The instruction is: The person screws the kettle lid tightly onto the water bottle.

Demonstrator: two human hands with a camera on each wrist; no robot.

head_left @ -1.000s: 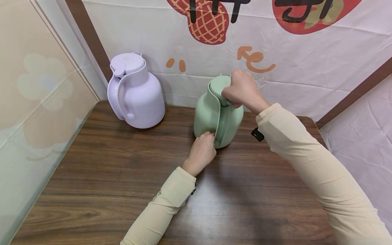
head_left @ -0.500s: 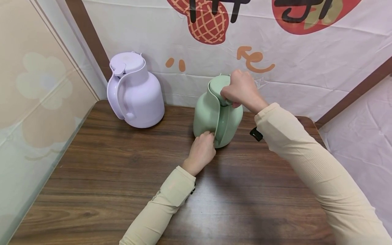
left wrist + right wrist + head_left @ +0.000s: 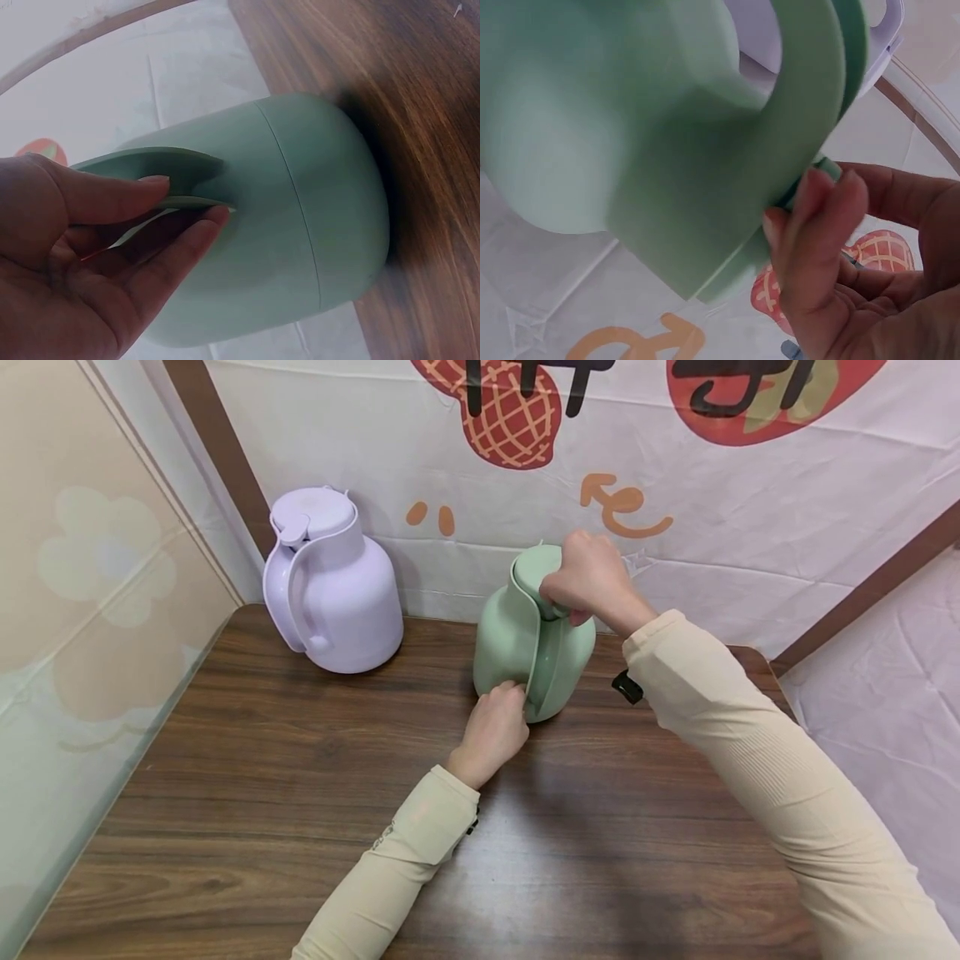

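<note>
A green thermos jug (image 3: 501, 647) stands upright at the table's back edge, its handle turned towards me. Low on that handle (image 3: 142, 162), my left hand (image 3: 491, 731) pinches one edge between thumb and fingers, as the left wrist view shows. Up at the lid (image 3: 534, 570), my right hand (image 3: 594, 575) curls over the near side and covers part of it. In the right wrist view, the right thumb and fingers pinch a small green lever (image 3: 829, 167) where the lid meets the handle top. The lid appears to sit in the jug's neck.
A lilac thermos jug (image 3: 352, 602) of the same shape stands at the back left, its lid on. Behind the wooden table (image 3: 315, 810) hangs a white printed cloth (image 3: 720, 510). More cloth walls flank the table on both sides.
</note>
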